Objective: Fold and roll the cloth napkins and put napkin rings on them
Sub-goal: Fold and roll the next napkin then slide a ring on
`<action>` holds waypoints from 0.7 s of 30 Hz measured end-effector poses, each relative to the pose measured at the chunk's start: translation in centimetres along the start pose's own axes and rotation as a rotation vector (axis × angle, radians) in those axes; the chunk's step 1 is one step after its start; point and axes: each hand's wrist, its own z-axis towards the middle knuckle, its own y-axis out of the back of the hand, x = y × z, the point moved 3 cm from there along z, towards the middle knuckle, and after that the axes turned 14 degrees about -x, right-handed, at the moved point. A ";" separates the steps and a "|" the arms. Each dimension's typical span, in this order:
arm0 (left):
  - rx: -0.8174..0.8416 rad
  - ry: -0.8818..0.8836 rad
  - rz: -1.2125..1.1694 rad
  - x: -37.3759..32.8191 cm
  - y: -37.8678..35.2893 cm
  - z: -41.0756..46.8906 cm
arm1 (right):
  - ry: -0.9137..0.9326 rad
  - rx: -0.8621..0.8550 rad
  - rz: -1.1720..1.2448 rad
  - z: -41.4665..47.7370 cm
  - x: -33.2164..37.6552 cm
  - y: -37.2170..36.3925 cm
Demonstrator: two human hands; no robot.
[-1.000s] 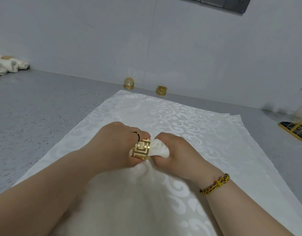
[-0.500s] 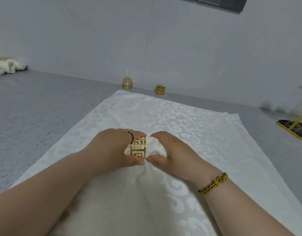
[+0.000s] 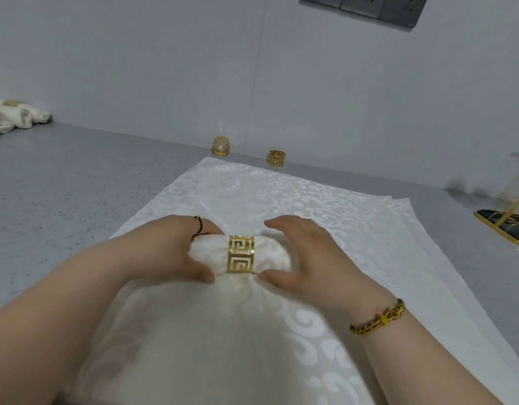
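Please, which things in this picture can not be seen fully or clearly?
Head view only.
Left end of rolled napkin: covered by the left hand.
Finished rolls: cut off by the left edge; number unclear.
Gold-framed object: cut off by the right edge, blurred.
Far ring by the wall: too small to read its pattern.

Napkin roll (image 3: 271, 255) on flat cloths (image 3: 325, 200), loose rings (image 3: 276, 157) behind by wall (image 3: 164, 68), other rolls (image 3: 15, 118) far left
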 end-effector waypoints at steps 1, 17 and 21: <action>0.005 -0.009 0.013 -0.1 0.0 0.0 | 0.047 -0.037 -0.039 0.0 0.6 -0.3; -0.036 0.003 0.086 0.0 -0.3 0.0 | 0.085 -0.041 -0.015 0.0 1.7 -2.1; -0.094 -0.042 0.096 -0.6 0.2 0.1 | -0.007 -0.017 0.027 0.0 1.2 -1.3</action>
